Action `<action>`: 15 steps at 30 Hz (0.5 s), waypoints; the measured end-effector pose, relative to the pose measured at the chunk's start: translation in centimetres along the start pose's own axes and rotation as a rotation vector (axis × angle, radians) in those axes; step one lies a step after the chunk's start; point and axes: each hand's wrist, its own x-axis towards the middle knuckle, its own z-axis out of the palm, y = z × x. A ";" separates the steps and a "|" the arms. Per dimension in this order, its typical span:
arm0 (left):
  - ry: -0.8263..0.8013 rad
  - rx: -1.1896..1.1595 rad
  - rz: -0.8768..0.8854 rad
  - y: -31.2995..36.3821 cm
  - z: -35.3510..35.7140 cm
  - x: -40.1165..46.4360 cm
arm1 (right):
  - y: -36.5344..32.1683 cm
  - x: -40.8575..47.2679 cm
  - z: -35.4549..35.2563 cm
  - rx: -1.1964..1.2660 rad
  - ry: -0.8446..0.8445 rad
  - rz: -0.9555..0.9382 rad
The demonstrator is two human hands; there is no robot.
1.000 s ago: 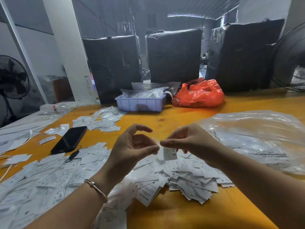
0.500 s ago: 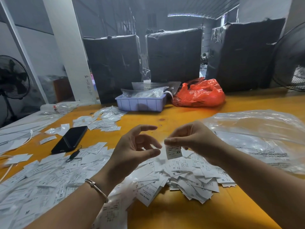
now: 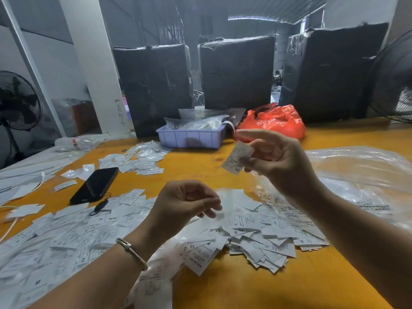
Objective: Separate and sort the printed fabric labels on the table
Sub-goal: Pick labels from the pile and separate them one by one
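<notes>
Holding: right hand (image 3: 283, 161) pinches one printed label (image 3: 237, 157) between thumb and fingers, raised above the desk (image 3: 200, 166), index finger stretched out over it.
Label in the grip: white, tilted, "XS" print near its lower end, clear of the piles, in front of the blue tray (image 3: 191, 137).
Left hand (image 3: 185, 204): lower and nearer, fingers curled with thumb and fingertips close together; a blurred clear sliver sits at the fingertips, and I cannot tell whether the grip has it.
Left wrist: metal bangle (image 3: 131, 250).
Loose labels, middle heap (image 3: 263, 239): under and just in front of both hands, sizes S, M and XL readable.
Loose labels, left spread (image 3: 55, 237): wide, covering the near left of the desk.
Far small pile (image 3: 138, 161): behind the phone, mixed with clear sleeves.
Phone (image 3: 94, 185): black, face down, left of the hands.
Clear plastic bag (image 3: 361, 175): flat on the right side, under the right forearm.
Red bag (image 3: 274, 121): crumpled, just right of the tray.
Behind: three black-wrapped bales (image 3: 236, 72) along the far edge.
</notes>
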 end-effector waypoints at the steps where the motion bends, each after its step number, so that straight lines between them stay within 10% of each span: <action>1: 0.004 0.003 0.004 0.0 0.0 0.0 | -0.3 0.0 -0.2 0.024 -0.008 -0.012; 15: 0.008 -0.023 0.041 0.1 0.0 0.0 | -1.1 -0.5 0.7 -0.075 -0.179 0.042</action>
